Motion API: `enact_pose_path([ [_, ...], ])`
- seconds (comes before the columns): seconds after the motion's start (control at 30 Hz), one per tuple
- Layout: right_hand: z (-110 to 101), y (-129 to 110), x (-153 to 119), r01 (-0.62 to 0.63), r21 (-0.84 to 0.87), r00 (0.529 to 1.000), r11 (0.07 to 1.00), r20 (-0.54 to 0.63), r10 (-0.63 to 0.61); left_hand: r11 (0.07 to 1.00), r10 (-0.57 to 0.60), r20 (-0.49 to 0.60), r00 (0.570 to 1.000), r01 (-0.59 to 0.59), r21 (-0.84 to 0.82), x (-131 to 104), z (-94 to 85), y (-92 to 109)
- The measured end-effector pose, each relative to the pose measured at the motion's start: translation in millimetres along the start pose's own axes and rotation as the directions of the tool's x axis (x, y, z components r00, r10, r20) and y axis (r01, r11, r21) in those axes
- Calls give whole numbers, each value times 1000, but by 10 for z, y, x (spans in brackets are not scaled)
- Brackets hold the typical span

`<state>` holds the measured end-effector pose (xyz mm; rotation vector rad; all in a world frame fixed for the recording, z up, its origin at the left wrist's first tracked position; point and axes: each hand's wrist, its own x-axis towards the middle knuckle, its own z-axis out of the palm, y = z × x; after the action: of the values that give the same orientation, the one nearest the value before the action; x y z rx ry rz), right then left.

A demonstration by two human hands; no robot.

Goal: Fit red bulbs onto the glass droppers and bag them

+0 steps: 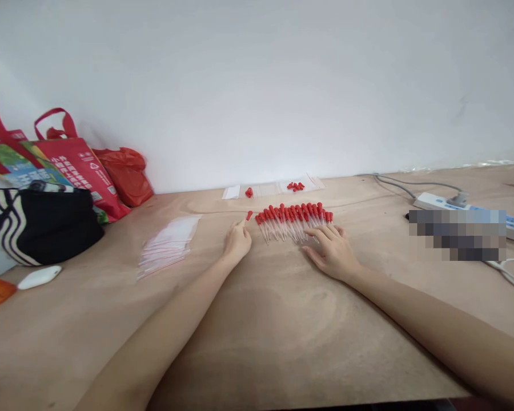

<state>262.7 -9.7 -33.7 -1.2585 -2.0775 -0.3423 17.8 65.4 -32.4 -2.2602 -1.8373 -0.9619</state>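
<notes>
Between the closed fingers of my left hand [238, 242] is a single dropper [249, 215], its red bulb poking out beyond the fingertips. Just to the right, a row of clear droppers with red bulbs [288, 213] lies side by side on the wooden table [257, 342], bulbs facing the wall. My right hand [332, 251] lies with fingers stretched out over the right end of this row, hiding some of the tubes. A stack of clear zip bags [169, 245] is spread to the left of my left hand.
Near the wall lie loose red bulbs [295, 186], thin clear tubes [266, 190] and another red clump [249, 193]. Shopping bags [83, 171], a black bag [60, 225] and a white oval object [40, 277] occupy the left. A power strip [437, 202] with cables and a blurred dark object [456, 234] are right.
</notes>
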Motion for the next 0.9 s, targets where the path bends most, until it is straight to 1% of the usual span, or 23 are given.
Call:
enact_pose_path([
  [0.13,27,-14,13,28,2,1000,1000,11,-28,999,-35,22,999,35,24,44,120,138],
  [0.23,31,2,13,34,12,999,999,8,-34,999,-41,38,998,40,24,28,158,216],
  [0.43,29,-2,18,35,9,999,999,22,-35,1000,-15,46,999,15,-7,-14,165,231],
  [0.57,21,-9,28,47,-1,999,999,20,-47,999,1,37,999,0,-34,-35,135,237],
  [0.67,7,-7,32,49,-1,998,999,39,-49,999,-6,19,1000,6,-38,-61,54,212],
  [0.73,-6,-4,31,52,7,997,999,53,-52,1000,1,-8,1000,-1,9,-86,-51,143],
  [0.77,-11,-2,29,54,11,997,999,58,-54,998,18,-24,1000,-16,56,-102,-121,86],
  [0.8,-16,-1,28,56,15,997,998,59,-57,992,13,-47,999,-7,122,-119,-204,15],
  [0.9,-21,-2,25,63,20,996,998,58,-64,937,-65,-134,989,107,333,-178,-505,-283],
])
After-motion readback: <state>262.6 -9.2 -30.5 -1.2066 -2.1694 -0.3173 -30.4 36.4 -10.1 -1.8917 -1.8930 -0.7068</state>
